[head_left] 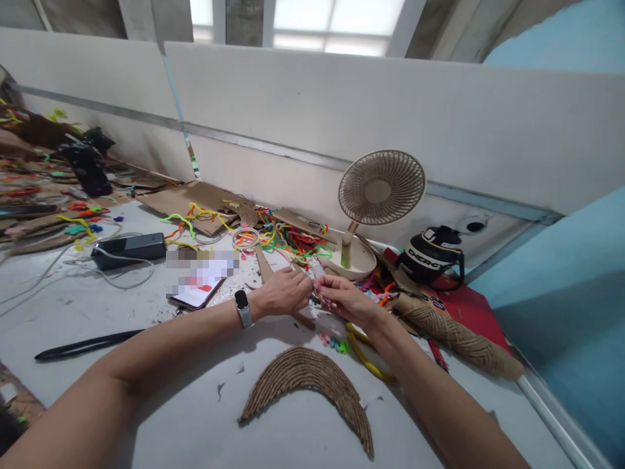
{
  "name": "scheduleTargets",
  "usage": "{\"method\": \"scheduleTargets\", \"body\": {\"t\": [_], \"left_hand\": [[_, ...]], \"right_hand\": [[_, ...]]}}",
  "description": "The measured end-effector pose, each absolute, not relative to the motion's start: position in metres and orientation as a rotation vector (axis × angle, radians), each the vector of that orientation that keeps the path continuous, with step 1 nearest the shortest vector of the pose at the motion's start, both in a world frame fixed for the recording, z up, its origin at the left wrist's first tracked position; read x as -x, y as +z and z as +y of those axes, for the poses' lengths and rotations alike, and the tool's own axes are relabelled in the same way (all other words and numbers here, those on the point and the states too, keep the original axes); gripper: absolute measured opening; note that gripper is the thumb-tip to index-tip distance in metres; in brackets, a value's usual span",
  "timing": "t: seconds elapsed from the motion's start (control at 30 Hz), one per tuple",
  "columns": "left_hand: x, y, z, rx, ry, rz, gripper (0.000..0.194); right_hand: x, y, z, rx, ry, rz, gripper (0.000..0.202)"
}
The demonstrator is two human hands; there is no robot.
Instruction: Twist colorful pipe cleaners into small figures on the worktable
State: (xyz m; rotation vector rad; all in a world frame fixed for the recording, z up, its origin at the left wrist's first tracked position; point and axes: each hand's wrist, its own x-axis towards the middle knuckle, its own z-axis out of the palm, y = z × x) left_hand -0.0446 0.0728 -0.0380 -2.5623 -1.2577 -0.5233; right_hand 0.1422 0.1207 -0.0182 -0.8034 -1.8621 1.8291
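Note:
Near the middle of the white table [195,404], my left hand [286,291] is closed, its fingertips close to those of my right hand. My right hand [342,298] has its fingers pinched together on something small that I cannot make out. A small white bottle-like item [318,268] stands just behind the fingertips. A crescent of coiled brown cord [310,372] lies flat in front of both hands. Small pastel and green pieces [333,342] and a curved yellow strip [366,359] rest below my right hand.
Behind the hands are a round fan [382,187] and tangled colourful stems [297,238]. To the right stand a black jug [430,255] and a twine roll [454,332]. A phone [202,283], black power bank [129,251] and cables lie left. Another person's hand [14,143] shows far left.

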Motion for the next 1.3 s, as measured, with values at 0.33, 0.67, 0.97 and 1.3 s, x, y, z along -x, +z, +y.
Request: {"method": "scheduleTargets", "body": {"t": [0.33,0.67,0.97,1.3], "left_hand": [[0.038,-0.037,0.079,2.815,-1.768,-2.091,0.065],[0.04,-0.033,0.08,2.793,-1.138,-1.953,0.049],[0.034,-0.047,0.08,2.631,-1.049,-1.842,0.037],[0.032,-0.049,0.073,2.557,-0.929,-1.831,0.03]], "right_hand": [[-0.147,-0.006,0.12,0.456,-0.429,-2.655,0.022],[-0.138,-0.014,0.11,0.327,-0.743,-2.738,0.02],[-0.133,-0.019,0.108,0.588,-0.376,-2.653,0.023],[-0.126,-0.011,0.101,0.91,1.136,-2.214,0.016]]}}
